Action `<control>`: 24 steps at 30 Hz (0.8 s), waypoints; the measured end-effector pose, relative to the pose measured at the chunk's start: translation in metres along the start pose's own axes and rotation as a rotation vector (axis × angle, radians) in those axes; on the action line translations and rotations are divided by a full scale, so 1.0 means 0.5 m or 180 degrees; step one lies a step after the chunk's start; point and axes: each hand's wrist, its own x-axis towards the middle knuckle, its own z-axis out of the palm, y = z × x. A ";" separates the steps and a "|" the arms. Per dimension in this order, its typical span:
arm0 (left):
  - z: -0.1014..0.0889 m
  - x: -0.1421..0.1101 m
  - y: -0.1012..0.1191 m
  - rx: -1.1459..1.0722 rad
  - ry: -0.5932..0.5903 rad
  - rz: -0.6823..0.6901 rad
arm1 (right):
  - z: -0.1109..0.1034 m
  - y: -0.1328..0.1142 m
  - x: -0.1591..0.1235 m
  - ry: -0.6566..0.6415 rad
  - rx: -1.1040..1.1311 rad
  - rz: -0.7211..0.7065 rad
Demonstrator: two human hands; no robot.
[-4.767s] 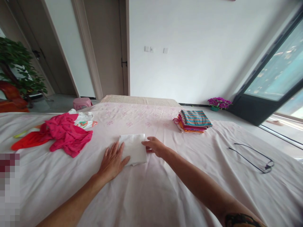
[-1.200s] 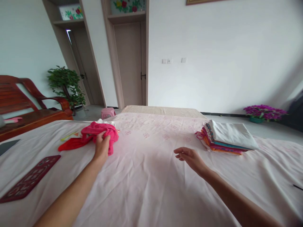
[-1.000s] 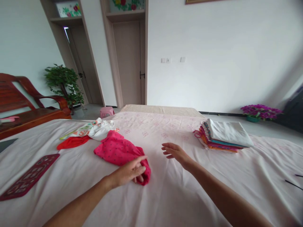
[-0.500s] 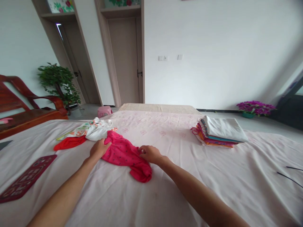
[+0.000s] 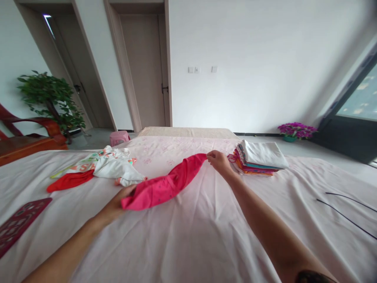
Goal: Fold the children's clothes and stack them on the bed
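A bright pink garment (image 5: 165,186) with small dark dots is stretched between my hands above the bed-like, sheet-covered surface (image 5: 188,243); its exact kind is not clear. My right hand (image 5: 219,162) pinches the far right end, holding it raised. At the lower left end, my left hand (image 5: 119,202) grips the cloth, its fingers partly hidden behind the fabric. Just beyond my left hand lie a crumpled white garment (image 5: 113,165) with coloured print and a red piece of cloth (image 5: 70,181).
To the right stands a stack of folded clothes (image 5: 260,157), white on top. A dark red patterned mat (image 5: 25,222) lies at the left, thin black cords (image 5: 347,212) at the right. Beyond are a pink stool (image 5: 119,137), a wooden chair (image 5: 38,133) and a plant (image 5: 50,98).
The pink garment was bunched on the sheet and is now drawn out lengthwise and lifted. My right hand has moved right and up with its end. The view has turned slightly right.
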 end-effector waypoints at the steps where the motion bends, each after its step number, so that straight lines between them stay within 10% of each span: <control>1: 0.012 -0.003 -0.002 0.0078 -0.0272 -0.0042 | 0.001 0.018 -0.006 -0.0171 -0.0135 0.0027; 14: 0.061 -0.025 0.047 0.2509 -0.0859 0.0355 | 0.119 0.028 -0.079 -0.0975 -0.0724 -0.0746; 18: 0.075 -0.036 0.044 0.2977 -0.0563 0.0547 | 0.119 0.021 -0.063 -0.1321 -0.0963 -0.0855; 24: -0.033 0.049 0.044 0.1334 0.0841 0.0156 | 0.021 -0.004 -0.056 -0.0124 -0.0265 -0.0511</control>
